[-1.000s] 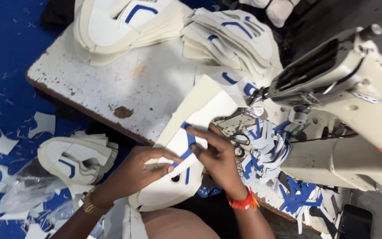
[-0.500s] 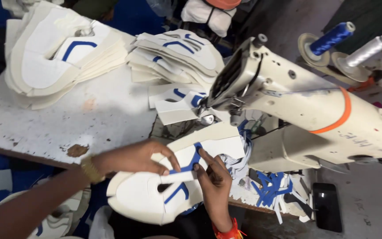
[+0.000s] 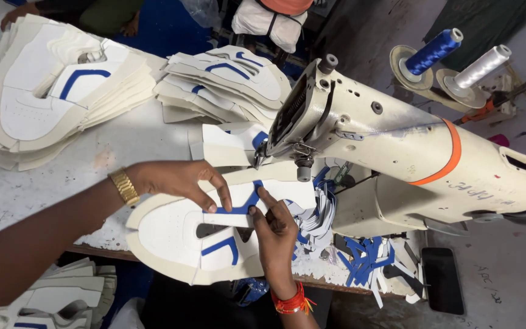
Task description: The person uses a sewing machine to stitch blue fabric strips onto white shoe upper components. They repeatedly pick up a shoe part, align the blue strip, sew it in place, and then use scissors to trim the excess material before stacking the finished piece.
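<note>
A flat cream-and-white shoe upper piece (image 3: 171, 234) with blue trim lies at the table's front edge, its far end under the head of a cream sewing machine (image 3: 397, 152). My left hand (image 3: 181, 181), with a gold watch on the wrist, presses down on the piece with spread fingers. My right hand (image 3: 273, 228), with a red thread band at the wrist, pinches a small blue strip (image 3: 245, 204) against the piece near the needle area (image 3: 262, 157).
Two stacks of similar cut uppers (image 3: 56, 91) (image 3: 226, 76) sit at the back of the worn white table (image 3: 44, 183). Blue and white scraps (image 3: 366, 259) lie beside the machine. Blue and white thread cones (image 3: 452, 58) stand behind. More uppers (image 3: 68, 295) lie below. A dark phone (image 3: 441, 279) lies right.
The view has swung right and closer to the machine. Both hands have carried the shoe piece from the table edge to under the machine head.
</note>
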